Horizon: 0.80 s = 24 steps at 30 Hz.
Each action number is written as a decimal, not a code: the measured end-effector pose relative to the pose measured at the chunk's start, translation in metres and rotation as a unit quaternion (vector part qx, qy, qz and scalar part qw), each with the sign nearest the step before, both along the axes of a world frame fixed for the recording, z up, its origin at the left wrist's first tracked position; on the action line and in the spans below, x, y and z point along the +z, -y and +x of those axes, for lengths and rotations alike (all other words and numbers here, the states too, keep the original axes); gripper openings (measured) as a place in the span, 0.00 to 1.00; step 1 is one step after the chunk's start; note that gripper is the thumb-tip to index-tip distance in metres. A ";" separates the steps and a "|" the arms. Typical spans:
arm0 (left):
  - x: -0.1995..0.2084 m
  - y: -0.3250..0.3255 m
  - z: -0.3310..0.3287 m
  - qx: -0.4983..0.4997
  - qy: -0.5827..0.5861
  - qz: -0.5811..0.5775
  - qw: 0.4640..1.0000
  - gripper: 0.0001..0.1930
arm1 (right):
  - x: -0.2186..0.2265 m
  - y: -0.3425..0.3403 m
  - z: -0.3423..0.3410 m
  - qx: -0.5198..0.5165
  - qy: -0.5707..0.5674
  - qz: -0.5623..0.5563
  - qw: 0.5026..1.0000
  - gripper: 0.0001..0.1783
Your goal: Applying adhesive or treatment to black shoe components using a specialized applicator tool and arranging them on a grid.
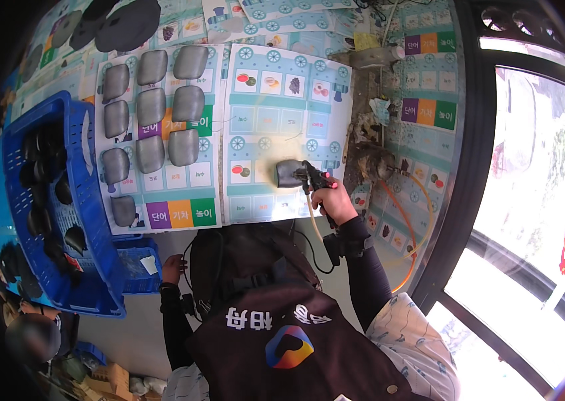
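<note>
My right hand (pixel 336 202) is closed around a black spray gun (pixel 314 179) with a pale hose on it. The gun's nozzle end overlaps a dark grey curved piece (pixel 286 174) lying on the right printed sheet (pixel 276 134). A yellowish stain spreads on the paper around this piece. My left hand (pixel 173 269) hangs low beside my body, close to a small blue crate (pixel 137 273); it looks loosely open, with nothing visible in it. Several similar grey rounded pieces (pixel 151 105) lie in rows on the left printed sheet (pixel 210 170).
A big blue basket (pixel 105 220) with dark pieces inside stands at the left. Flat black pieces (pixel 129 25) lie at the far left. Orange tubing (pixel 411 234) curves right of my arm, near a dark-framed window (pixel 463 167). Another person (pixel 35 334) is at lower left.
</note>
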State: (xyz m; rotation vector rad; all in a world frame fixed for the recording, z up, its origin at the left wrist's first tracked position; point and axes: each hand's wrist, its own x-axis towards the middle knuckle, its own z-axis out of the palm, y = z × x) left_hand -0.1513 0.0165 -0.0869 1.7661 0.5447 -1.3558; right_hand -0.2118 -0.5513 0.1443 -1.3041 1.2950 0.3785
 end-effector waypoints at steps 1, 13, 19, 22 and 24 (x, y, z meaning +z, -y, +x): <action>0.000 -0.002 -0.001 0.009 0.001 -0.001 1.000 0.16 | 0.001 -0.002 0.000 0.000 0.002 0.001 1.000 0.10; -0.006 -0.013 -0.011 0.003 0.021 -0.010 1.000 0.15 | 0.008 -0.019 -0.011 -0.038 0.040 0.003 0.998 0.10; -0.001 -0.012 -0.017 -0.004 0.032 -0.005 0.999 0.15 | 0.000 -0.021 -0.027 0.006 0.022 -0.003 1.000 0.12; 0.000 -0.015 -0.018 -0.017 0.045 0.006 0.999 0.14 | -0.002 -0.021 -0.038 -0.014 0.036 -0.046 0.998 0.13; 0.000 -0.018 -0.020 -0.019 0.044 0.002 0.999 0.15 | -0.001 -0.020 -0.042 -0.043 0.058 -0.089 0.993 0.14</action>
